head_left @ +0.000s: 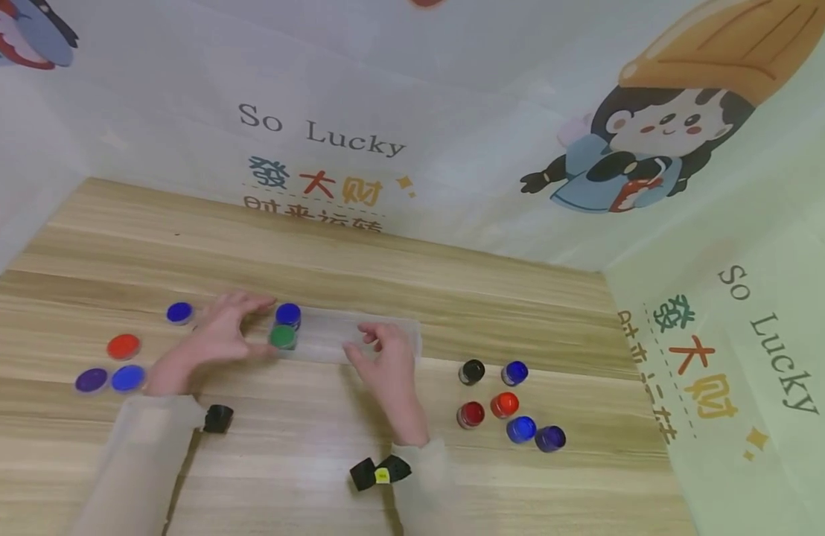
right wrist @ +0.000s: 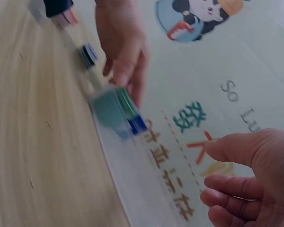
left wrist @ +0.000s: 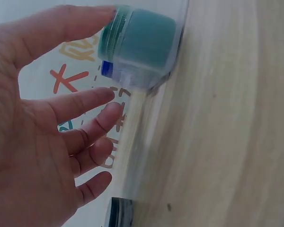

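A small clear jar of teal paint with a green lid stands at the left end of a clear plastic tray. Right behind it is a jar with a blue lid. My left hand is beside these jars, thumb and fingers spread apart. In the left wrist view its thumb tip overlaps the edge of the green lid, while the other fingers are loosely extended. Over the right part of the tray, my right hand has its thumb and fingers apart, with nothing between them.
To the left lie flat round lids: dark blue, orange-red, purple and blue. Several small paint jars, among them a black one and a dark red one, stand to the right. A printed cloth hangs behind the table.
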A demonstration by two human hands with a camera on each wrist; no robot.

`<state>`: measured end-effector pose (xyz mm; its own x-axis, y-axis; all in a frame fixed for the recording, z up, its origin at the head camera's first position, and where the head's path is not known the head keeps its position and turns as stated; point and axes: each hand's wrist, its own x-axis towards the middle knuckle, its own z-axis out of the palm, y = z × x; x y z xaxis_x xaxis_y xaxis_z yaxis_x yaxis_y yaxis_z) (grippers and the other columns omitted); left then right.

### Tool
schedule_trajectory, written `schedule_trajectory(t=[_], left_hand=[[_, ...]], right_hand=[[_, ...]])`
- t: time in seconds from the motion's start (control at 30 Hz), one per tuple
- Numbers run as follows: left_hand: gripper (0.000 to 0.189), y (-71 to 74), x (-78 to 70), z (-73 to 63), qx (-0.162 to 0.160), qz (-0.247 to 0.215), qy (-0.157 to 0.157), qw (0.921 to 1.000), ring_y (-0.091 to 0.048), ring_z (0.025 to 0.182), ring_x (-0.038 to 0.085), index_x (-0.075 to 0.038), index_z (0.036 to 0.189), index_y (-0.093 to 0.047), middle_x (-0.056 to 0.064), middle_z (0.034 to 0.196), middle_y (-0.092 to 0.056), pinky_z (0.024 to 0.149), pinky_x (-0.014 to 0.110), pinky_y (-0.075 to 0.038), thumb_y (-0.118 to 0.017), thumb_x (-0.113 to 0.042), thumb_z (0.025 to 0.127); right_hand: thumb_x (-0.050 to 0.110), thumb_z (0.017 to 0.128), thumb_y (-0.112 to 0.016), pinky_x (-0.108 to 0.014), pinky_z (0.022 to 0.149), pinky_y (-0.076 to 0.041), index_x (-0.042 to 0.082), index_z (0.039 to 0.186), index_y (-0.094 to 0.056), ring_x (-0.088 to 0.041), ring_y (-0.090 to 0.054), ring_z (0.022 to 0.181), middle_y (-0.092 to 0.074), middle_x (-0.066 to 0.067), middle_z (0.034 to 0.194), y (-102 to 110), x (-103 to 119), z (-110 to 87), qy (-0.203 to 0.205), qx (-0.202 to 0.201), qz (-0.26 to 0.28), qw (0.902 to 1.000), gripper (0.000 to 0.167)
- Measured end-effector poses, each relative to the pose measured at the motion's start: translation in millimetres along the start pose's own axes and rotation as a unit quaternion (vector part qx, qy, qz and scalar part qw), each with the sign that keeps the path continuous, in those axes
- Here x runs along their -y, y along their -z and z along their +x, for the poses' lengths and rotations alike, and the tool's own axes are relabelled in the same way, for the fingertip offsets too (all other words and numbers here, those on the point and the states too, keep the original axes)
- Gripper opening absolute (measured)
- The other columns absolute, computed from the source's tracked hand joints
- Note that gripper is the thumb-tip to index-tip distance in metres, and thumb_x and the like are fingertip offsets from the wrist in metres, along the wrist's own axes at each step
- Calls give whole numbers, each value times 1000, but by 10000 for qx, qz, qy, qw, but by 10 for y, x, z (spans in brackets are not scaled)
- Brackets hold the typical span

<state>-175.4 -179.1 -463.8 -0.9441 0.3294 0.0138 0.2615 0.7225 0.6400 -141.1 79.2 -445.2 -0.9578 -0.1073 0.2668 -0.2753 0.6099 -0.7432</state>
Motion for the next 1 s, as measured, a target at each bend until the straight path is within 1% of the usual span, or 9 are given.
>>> schedule_trajectory(t=[0.1, 0.2, 0.33, 0.47, 0.57, 0.7, 0.77, 1.0], left_hand=[[84, -21, -12, 3, 90, -35, 28, 9999, -36, 117, 44, 2, 133, -46, 25, 126, -48, 96, 65, -21, -82, -32, 66], [84, -48, -4, 10, 129, 1, 35, 9999, -37, 115, 42, 1, 133, -46, 25, 126, -48, 96, 63, -21, -82, -31, 65], [82, -86, 19, 19, 101, 95, 37, 9999, -38, 113, 41, 0, 132, -48, 23, 124, -50, 94, 61, -23, -82, -30, 64], [81, -107, 38, 29, 87, 118, 62, 9999, -38, 112, 40, 0, 132, -48, 23, 122, -50, 94, 61, -23, -82, -30, 65], [81, -108, 41, 30, 109, 86, 108, 9998, -37, 114, 41, -1, 133, -47, 24, 123, -49, 96, 62, -21, -81, -30, 65], [82, -101, 34, 23, 131, 73, 153, 9998, -36, 115, 41, -1, 133, -47, 25, 125, -48, 96, 63, -21, -81, -31, 66], [82, -98, 31, 19, 116, 76, 142, 9998, -37, 114, 41, 0, 133, -47, 25, 125, -48, 96, 62, -22, -81, -32, 66], [78, -105, 24, 9, 48, 42, 75, 10000, -40, 110, 38, 0, 132, -48, 21, 117, -54, 94, 61, -24, -80, -26, 66]], right_hand=[[19, 80, -73, -24, 72, -43, -1, 103, -67, -24, -56, 84, -63, -10, 88, -159, 66, 31, 8, 423, -82, 9991, 31], [24, 80, -74, -22, 74, -43, 2, 106, -68, -20, -56, 88, -64, -8, 91, -305, 104, 67, 113, 728, -416, 9964, 35], [27, 78, -75, -23, 79, -43, 4, 106, -69, -18, -56, 91, -65, -6, 93, -459, 146, 102, 316, 924, -805, 9920, 37], [33, 78, -75, -23, 80, -42, 6, 106, -69, -17, -54, 94, -65, -4, 97, -547, 179, 110, 375, 1054, -1131, 9873, 39], [39, 77, -75, -21, 80, -41, 8, 106, -70, -15, -53, 95, -65, -2, 97, -594, 188, 111, 429, 1007, -1420, 9838, 42], [43, 76, -75, -20, 77, -39, 9, 103, -71, -15, -52, 91, -65, -2, 94, -653, 195, 122, 530, 862, -1638, 9813, 44], [44, 76, -74, -20, 75, -38, 9, 102, -72, -14, -52, 89, -65, -1, 93, -680, 205, 126, 556, 799, -1732, 9801, 44], [45, 74, -75, -21, 72, -37, 11, 98, -73, -13, -51, 85, -65, 0, 88, -790, 214, 123, 533, 553, -1995, 9769, 41]])
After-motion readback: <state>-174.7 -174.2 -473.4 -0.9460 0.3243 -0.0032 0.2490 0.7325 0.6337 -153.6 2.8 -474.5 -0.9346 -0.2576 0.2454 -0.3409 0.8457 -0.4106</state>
